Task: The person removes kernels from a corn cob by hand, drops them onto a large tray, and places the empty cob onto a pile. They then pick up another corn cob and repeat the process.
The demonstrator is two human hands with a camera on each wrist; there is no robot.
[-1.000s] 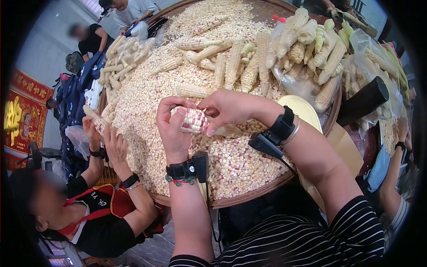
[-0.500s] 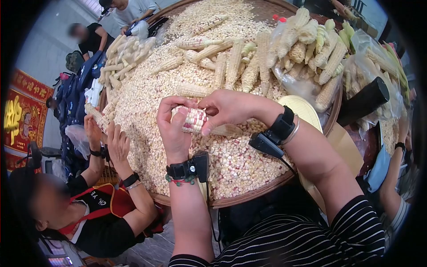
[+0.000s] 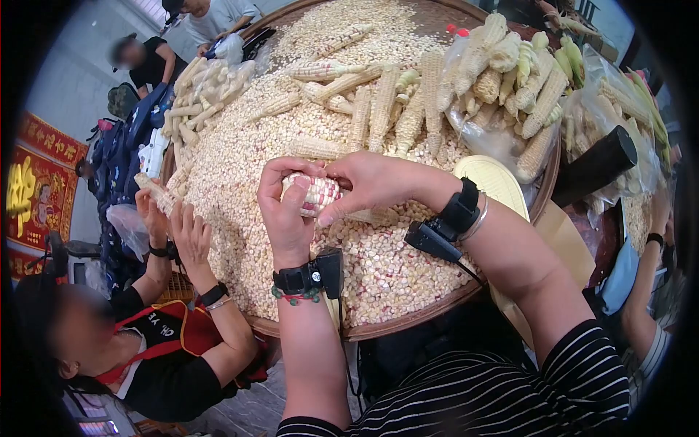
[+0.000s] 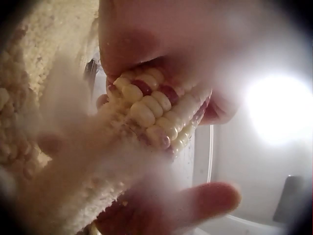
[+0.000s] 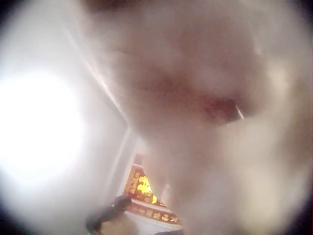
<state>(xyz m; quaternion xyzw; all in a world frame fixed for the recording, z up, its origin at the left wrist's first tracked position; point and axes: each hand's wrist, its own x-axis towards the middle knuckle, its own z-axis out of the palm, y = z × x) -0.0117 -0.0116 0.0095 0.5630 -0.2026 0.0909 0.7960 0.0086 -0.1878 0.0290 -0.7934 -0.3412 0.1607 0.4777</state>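
In the head view my left hand [image 3: 286, 211] grips an ear of corn [image 3: 322, 195] with cream and dark red kernels, its thumb lying along the near side. My right hand [image 3: 375, 180] is at the ear's right end, fingers bent behind it and thumb extended below. The left wrist view shows kernels [image 4: 151, 110] still in rows on one part of the ear, while a stripped, pale stretch of cob [image 4: 83, 181] runs toward the lower left. There the right thumb [image 4: 210, 200] stands apart from the kernels. The right wrist view is mostly blurred hand.
Loose kernels [image 3: 393, 269] cover a wide round tray [image 3: 364, 331] beneath my hands. Stripped cobs [image 3: 382, 109] lie beyond, and a plastic bag of cobs [image 3: 510, 80] stands at right beside a yellow lid [image 3: 495, 182]. At left another person [image 3: 167, 328] holds a cob.
My right thumb has shifted off the kernels to below the ear's end, and the right wrist has turned slightly. The left hand keeps its grip in nearly the same place.
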